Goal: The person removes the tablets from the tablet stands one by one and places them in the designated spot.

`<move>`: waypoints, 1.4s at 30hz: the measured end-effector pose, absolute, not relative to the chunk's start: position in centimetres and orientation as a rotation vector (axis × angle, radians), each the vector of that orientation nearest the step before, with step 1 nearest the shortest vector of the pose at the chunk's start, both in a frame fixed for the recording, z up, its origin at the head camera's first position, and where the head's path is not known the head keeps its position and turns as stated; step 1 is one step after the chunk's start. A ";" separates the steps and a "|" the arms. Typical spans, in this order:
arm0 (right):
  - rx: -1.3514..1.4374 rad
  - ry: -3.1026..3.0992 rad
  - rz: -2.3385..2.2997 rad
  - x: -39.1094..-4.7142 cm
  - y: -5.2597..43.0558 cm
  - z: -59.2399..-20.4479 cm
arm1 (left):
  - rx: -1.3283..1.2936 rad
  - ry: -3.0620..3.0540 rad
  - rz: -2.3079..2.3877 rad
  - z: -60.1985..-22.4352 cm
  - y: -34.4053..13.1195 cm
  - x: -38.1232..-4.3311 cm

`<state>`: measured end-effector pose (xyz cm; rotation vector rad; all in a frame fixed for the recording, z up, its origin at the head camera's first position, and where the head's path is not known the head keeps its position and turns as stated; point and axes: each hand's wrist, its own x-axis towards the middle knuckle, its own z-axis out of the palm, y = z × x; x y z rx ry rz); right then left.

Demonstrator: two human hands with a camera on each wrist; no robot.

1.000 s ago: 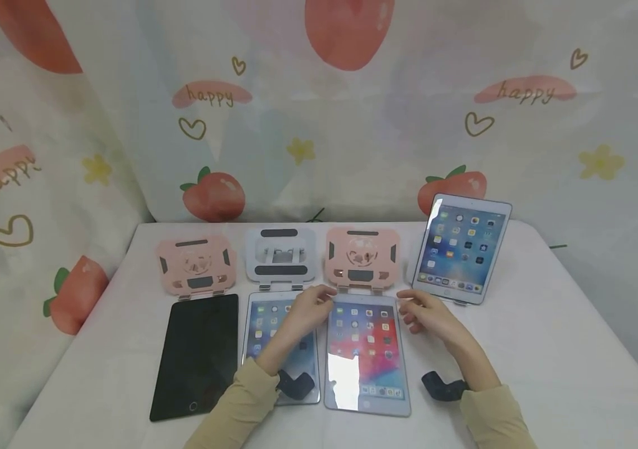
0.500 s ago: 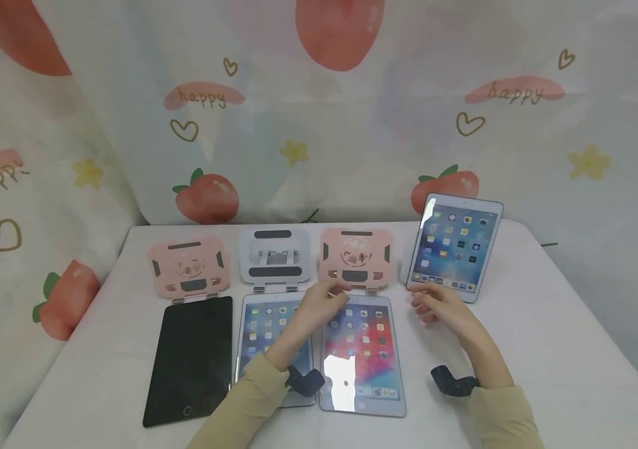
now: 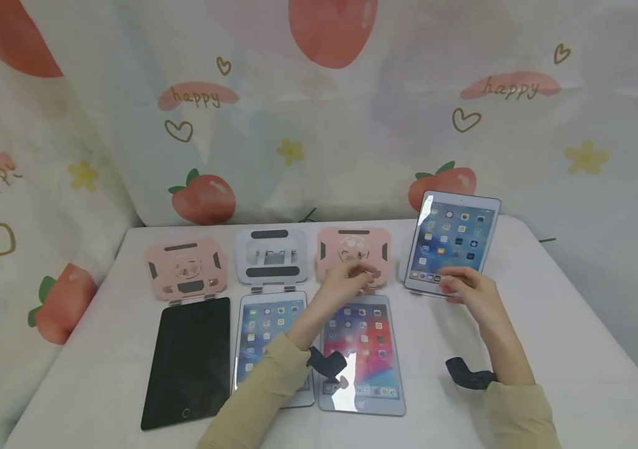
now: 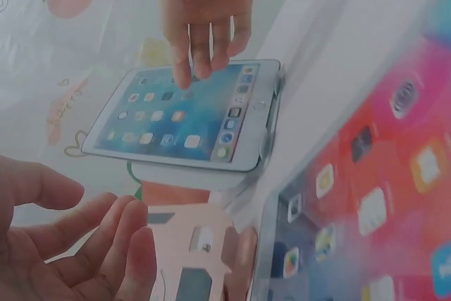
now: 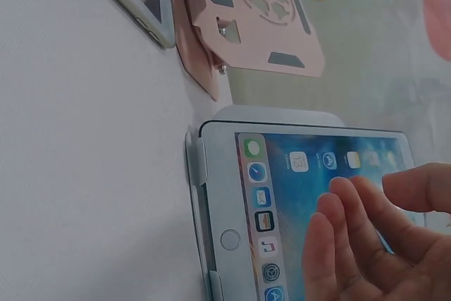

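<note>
A white tablet [image 3: 456, 234] leans on a pale stand at the back right, its screen lit with app icons. My right hand [image 3: 478, 296] hovers before its lower screen, fingers loosely bent and holding nothing; the right wrist view shows the fingertips [image 5: 320, 227] overlapping the display. My left hand [image 3: 343, 287] hangs over the lower part of the middle pink stand [image 3: 377, 246], its fingers loosely curved around nothing. Below that hand, a white tablet [image 3: 369, 349] with a red and blue screen lies flat on the table.
To the left lie another lit white tablet [image 3: 265, 324], partly behind my left forearm, and a black tablet [image 3: 189, 362] with a dark screen. Behind them stand a light blue stand [image 3: 242, 255] and a pink stand [image 3: 156, 255]. A printed curtain [image 3: 319, 143] hangs behind the table.
My right hand has moved right and up, from beside the flat tablet to before the propped one. My left hand has shifted right and up over the pink stand. The view has drifted slightly.
</note>
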<state>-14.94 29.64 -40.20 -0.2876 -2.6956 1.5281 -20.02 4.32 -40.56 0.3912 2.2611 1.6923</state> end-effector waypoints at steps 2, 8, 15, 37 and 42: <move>-0.297 -2.663 1.534 -15.0 29.8 -40.1 | 0.399 2.243 1.709 -40.3 4.9 -20.3; -0.313 -2.561 1.553 -15.2 30.6 -39.9 | 0.397 2.214 1.756 -39.7 6.5 -21.0; -0.365 -2.423 1.579 -16.0 31.9 -39.1 | 0.403 2.196 1.793 -38.7 8.2 -22.0; -0.617 -2.145 1.502 -20.6 35.6 -36.6 | 0.324 2.349 1.766 -35.3 13.3 -27.8; -0.582 -2.124 1.504 -22.8 37.9 -38.2 | 0.301 2.279 1.890 -35.2 14.3 -28.8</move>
